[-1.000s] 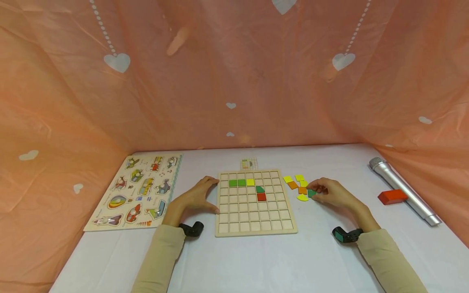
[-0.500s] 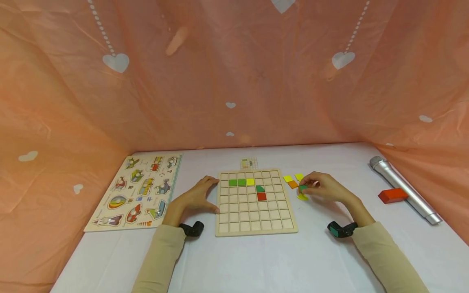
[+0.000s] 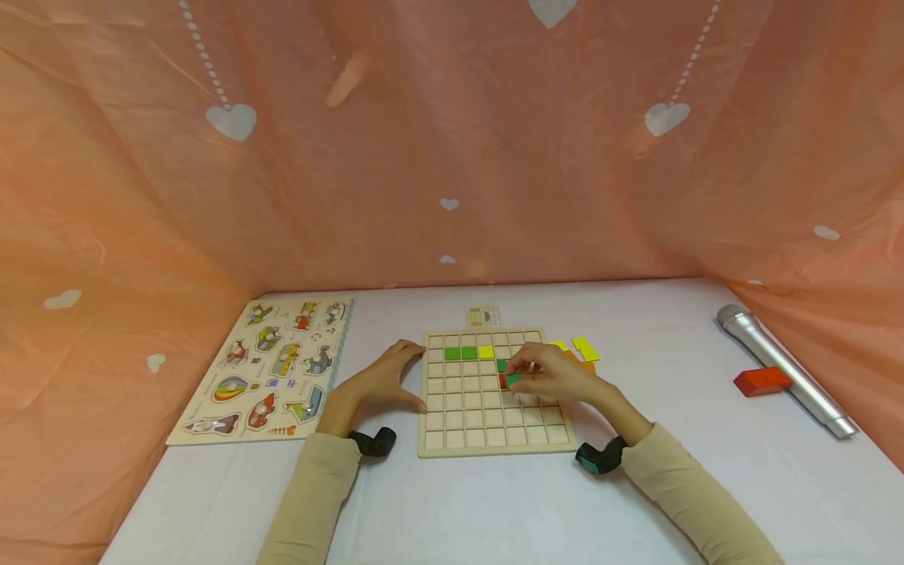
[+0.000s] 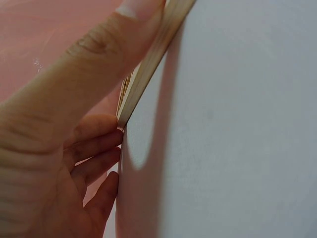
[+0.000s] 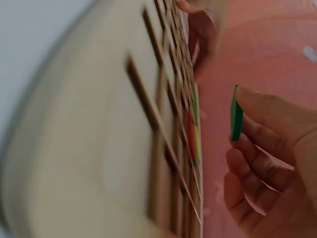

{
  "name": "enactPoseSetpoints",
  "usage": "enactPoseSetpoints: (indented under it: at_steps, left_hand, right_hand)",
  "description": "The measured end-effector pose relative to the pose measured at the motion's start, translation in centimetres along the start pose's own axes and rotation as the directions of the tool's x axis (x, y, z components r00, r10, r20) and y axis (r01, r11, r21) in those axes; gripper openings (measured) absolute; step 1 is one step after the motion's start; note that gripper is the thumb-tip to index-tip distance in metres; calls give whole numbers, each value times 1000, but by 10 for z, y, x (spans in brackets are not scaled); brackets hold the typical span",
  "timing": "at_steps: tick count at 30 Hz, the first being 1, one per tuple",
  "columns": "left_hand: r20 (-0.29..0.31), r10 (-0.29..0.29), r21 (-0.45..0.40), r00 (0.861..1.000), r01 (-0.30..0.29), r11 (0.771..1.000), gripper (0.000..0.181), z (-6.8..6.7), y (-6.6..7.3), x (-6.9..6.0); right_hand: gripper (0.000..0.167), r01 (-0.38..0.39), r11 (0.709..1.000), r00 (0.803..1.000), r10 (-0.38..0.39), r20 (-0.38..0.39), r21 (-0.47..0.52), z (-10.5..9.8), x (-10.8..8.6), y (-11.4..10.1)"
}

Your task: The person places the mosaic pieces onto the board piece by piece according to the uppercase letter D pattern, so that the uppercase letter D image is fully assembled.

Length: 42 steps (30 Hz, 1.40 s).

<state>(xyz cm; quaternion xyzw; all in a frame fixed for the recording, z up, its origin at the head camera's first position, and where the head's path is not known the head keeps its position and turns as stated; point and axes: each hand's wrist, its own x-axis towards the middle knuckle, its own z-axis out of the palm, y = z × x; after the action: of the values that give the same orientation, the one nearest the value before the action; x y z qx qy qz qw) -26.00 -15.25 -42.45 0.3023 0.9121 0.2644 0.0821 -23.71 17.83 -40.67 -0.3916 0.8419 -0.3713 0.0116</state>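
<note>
A wooden grid board point(image 3: 452, 443) lies flat on the table, with two green tiles point(image 3: 461, 353), a yellow tile point(image 3: 486, 351) and partly covered green and red pieces in its cells. My left hand point(image 3: 381, 377) rests against the board's left edge, thumb and fingertips spread apart along it; the left wrist view shows the thumb point(image 4: 99, 47) at that edge. Above the board's right half, my right hand point(image 3: 558, 373) pinches a small green tile point(image 5: 237, 113) between thumb and fingers. In the right wrist view this tile is held clear of the grid.
Loose yellow tiles point(image 3: 585, 348) and orange ones lie right of the board, partly behind my right hand. A small pattern card point(image 3: 483, 315) sits behind the board. At left is a picture puzzle point(image 3: 271, 369); at right, a silver microphone point(image 3: 784, 369) and a red block point(image 3: 761, 381).
My right hand has carried the green tile left from the loose pile to above the board. The left hand has stayed at the board's edge.
</note>
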Motion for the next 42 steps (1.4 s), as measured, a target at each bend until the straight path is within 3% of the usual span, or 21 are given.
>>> enactPoseSetpoints:
  at_steps: [6, 16, 42]
  left_hand:
    - [-2, -6, -4, 1000, 6, 1000, 101, 1, 2, 0]
    - [-2, -1, -14, 1000, 1, 1000, 101, 0, 2, 0]
    - [-3, 1, -1, 1000, -1, 1000, 101, 1, 0, 0]
  right_hand:
    - [20, 5, 1000, 1000, -4, 25, -20, 11, 5, -3]
    - [18, -24, 998, 993, 31, 112, -63, 10, 3, 5]
    - [7, 28, 997, 996, -23, 89, -65, 12, 4, 0]
